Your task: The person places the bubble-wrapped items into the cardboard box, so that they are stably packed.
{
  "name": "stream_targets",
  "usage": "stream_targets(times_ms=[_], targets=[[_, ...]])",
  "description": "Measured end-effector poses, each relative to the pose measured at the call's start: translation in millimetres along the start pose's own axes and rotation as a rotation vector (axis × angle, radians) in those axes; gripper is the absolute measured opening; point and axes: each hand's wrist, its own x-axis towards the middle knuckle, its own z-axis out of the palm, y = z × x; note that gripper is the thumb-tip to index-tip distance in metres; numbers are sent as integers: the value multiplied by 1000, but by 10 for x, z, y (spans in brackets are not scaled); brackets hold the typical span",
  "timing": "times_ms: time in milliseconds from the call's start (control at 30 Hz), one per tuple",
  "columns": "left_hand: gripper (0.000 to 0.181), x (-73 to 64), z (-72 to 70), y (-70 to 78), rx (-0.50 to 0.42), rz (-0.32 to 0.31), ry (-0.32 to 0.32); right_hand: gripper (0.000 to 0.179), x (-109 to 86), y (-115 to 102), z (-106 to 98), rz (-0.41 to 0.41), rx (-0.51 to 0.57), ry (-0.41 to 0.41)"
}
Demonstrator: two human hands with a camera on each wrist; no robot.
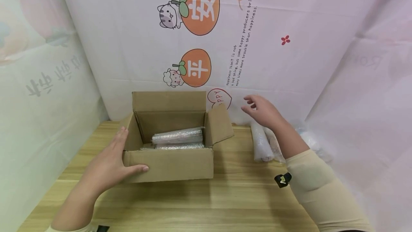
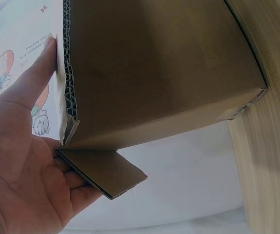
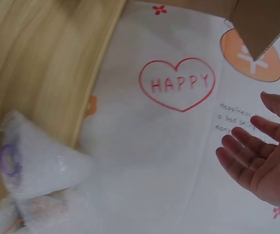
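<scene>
An opened cardboard box (image 1: 170, 165) stands on the wooden table with its flaps spread outward. Inside lie bubble-wrapped packages (image 1: 178, 136), one partly over another; their contents cannot be made out. My left hand (image 1: 106, 165) rests on the near left corner of the box, thumb along the front flap and fingers against the left flap (image 2: 105, 170). To the right of the box, my right hand (image 1: 262, 110) hovers in front of the wall sheet, empty, with its fingers loosely bent. It is above more bubble-wrapped rolls (image 1: 262, 144), apart from them.
Clear plastic-wrapped items (image 1: 313, 142) lie at the far right, partly behind my right forearm. A printed white sheet (image 1: 135, 38) hangs at the back, with more sheets along both sides. Wooden tabletop (image 1: 238, 196) shows in front of the box.
</scene>
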Motion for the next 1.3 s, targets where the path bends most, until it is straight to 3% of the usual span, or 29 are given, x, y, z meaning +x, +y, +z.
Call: stream_targets(times_ms=[233, 633, 1000, 1300], targets=[[133, 5, 8, -7, 2, -1, 0, 73, -84, 392, 184, 145, -58, -53], [134, -9, 0, -8, 5, -13, -6, 78, -176, 922, 590, 282, -157, -167], [133, 9, 6, -11, 11, -5, -3, 87, -219, 1086, 820, 363, -193, -229], [132, 6, 14, -3, 15, 3, 2, 88, -221, 1177, 1010, 420, -190, -215]])
